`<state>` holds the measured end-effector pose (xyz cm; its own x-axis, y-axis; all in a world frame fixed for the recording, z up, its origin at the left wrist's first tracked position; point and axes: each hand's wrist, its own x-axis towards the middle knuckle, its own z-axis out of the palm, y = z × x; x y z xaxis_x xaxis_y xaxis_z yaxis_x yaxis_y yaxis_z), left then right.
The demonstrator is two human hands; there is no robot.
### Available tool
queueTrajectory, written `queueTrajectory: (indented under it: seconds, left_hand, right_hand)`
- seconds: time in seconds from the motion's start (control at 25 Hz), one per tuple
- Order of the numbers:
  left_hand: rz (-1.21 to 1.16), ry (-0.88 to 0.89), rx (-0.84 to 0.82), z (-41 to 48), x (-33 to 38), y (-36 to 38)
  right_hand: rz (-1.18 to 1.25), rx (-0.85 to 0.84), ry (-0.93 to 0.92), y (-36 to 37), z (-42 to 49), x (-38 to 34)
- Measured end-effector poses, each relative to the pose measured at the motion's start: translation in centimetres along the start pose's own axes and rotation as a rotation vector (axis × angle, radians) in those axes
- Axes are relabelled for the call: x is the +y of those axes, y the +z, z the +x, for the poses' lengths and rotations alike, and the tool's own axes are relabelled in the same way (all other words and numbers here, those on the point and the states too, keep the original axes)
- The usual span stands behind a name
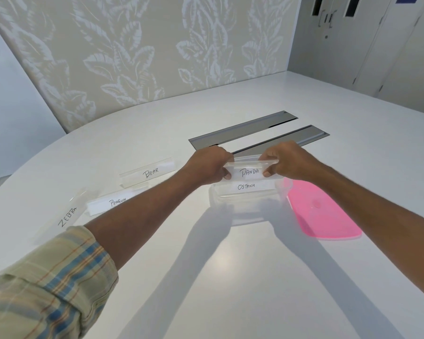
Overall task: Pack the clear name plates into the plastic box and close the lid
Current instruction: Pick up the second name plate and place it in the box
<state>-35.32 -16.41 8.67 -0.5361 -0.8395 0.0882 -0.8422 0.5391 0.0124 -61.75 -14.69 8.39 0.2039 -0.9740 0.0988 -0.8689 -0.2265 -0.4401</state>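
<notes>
A clear name plate marked PANDA (251, 172) is held by its two ends, my left hand (209, 163) on the left end and my right hand (285, 161) on the right. It hangs just above the clear plastic box (249, 211) on the white table. Inside the box lies a plate marked OSTRICH (246, 186). Three more plates rest on the table to the left: BEAR (148, 173), PENGUIN (113, 204) and ZEBRA (66, 216). The pink lid (321, 211) lies flat to the right of the box.
Two dark metal cable slots (242, 129) are set into the white table (206, 277) just beyond my hands. A leaf-patterned wall panel stands behind the table, and grey cabinets line the far right.
</notes>
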Motion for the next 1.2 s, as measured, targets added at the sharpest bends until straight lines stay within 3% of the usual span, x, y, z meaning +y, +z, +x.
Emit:
queueTrajectory:
  seconds: [0.64, 1.2]
  left_hand:
    - [0.035, 0.005, -0.307, 2.8, 2.1, 5.2]
    - [0.042, -0.022, -0.356, 3.4, 2.1, 7.5]
  right_hand:
    - [-0.286, -0.329, -0.055, 4.1, 2.4, 3.1]
    - [-0.341, -0.419, -0.066, 6.2, 3.8, 3.8]
